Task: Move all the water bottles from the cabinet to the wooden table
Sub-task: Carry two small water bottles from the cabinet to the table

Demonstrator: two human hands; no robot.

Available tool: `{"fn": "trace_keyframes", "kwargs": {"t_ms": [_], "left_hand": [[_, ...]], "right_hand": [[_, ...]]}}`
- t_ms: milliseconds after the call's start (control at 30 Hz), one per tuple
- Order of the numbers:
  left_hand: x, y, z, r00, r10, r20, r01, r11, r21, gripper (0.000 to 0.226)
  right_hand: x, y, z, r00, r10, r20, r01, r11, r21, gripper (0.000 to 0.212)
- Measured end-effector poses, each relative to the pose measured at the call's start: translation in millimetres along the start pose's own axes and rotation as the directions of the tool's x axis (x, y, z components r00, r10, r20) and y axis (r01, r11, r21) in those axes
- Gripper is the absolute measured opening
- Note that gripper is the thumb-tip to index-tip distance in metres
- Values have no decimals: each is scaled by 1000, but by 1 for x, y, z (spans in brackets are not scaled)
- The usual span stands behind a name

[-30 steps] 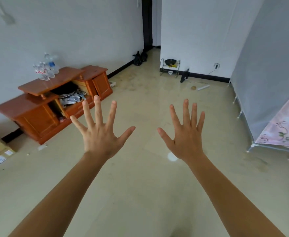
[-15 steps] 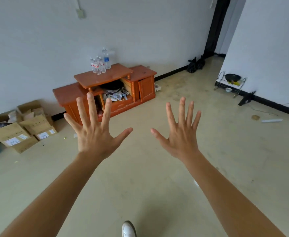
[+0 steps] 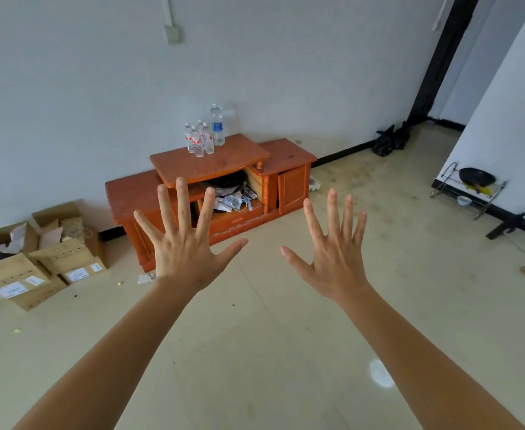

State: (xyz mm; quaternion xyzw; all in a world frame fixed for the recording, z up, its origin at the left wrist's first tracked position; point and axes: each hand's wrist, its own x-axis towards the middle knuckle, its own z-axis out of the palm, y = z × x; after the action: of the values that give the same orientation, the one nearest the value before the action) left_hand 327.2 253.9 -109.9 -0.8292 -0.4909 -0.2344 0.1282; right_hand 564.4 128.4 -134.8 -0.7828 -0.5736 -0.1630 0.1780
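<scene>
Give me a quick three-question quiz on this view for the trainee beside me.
1. True or false: the left hand grips one of the water bottles.
2. Where do the water bottles stand? A: on the raised top of the cabinet. B: on the floor. C: inside the cardboard boxes.
3. Fill in the word: the tallest bottle bears a ___ label.

Key: 1 false, since the left hand and right hand are spread open, empty and well short of the cabinet. 2 A. 3 blue.
</scene>
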Motion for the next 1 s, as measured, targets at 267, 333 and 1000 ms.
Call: {"fn": "trace_keyframes", "kwargs": {"t_ms": [267,333,1000], "left_hand": [[158,17,135,999,-4,41,2,999,47,107],[196,21,157,999,-2,39,-1,998,70,106],[554,-80,396,969,-236,66,222,960,171,109]], "right_hand": [[169,71,121,1000,15,11,-16,998,54,98],[208,85,144,1000,13,8,-14,996,84,98],[659,88,386,969,-208,135,189,972,142,99]]}}
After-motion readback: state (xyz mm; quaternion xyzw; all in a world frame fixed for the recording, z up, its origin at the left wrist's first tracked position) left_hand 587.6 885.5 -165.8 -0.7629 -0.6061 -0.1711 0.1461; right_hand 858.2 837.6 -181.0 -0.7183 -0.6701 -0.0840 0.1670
